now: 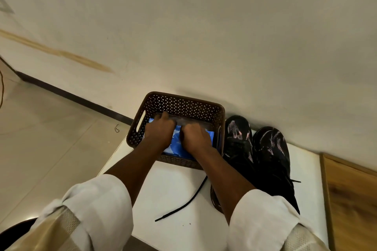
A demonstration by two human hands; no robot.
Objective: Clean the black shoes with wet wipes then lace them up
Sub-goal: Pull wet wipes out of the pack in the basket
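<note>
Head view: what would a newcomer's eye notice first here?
Both hands, left hand and right hand, reach into the brown perforated basket at the centre and work on a blue wipes pack. To its right, two black shoes stand against the wall, and a loose black lace lies on the white table.

Brown basket (183, 106), blue pack (176, 138), black shoes (255, 149).
</note>
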